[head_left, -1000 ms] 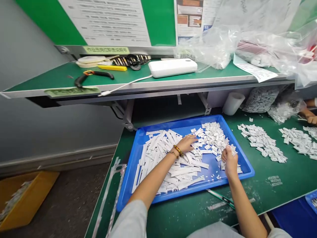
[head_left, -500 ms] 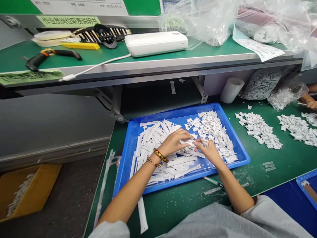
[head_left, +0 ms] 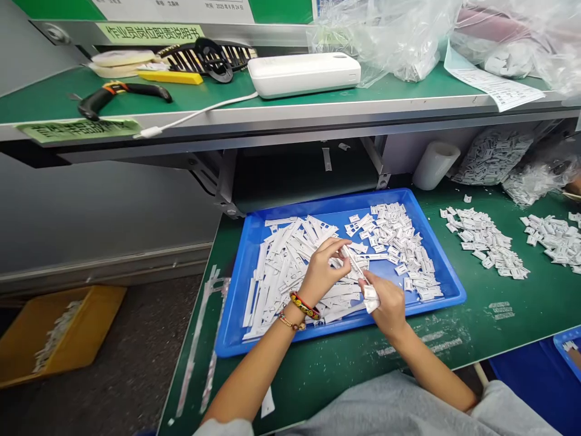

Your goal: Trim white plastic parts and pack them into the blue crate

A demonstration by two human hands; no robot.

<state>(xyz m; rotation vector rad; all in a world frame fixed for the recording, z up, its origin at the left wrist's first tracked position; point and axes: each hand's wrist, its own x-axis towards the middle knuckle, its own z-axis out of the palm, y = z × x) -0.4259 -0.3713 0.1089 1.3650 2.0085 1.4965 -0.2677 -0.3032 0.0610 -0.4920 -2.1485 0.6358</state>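
Note:
Over the blue tray point(head_left: 231, 303), my left hand point(head_left: 324, 272) pinches the upper end of a thin white plastic strip point(head_left: 355, 261) between thumb and fingertips. The strip slants down to my right hand point(head_left: 385, 301), whose closed fingers grip its lower end. Small white plastic pieces point(head_left: 371, 298) stick out of the right hand's palm side; how many it holds is hidden. Beneath and left of my hands lies a heap of long white strips point(head_left: 284, 260). Small white clip-like pieces point(head_left: 399, 233) fill the tray's right side.
Piles of small white parts point(head_left: 488, 242) lie on the green table right of the tray. A shelf edge point(head_left: 290, 121) overhangs behind, bearing pliers point(head_left: 120, 97) and a white power bank point(head_left: 304, 75). A roll of film point(head_left: 436, 165) stands at the back; a yellow bin point(head_left: 91, 339) sits at lower left.
My hands have moved slightly down and right and turned, so the strip between them now shows at a slant. Small pieces now show below the right hand. The camera view has shifted left.

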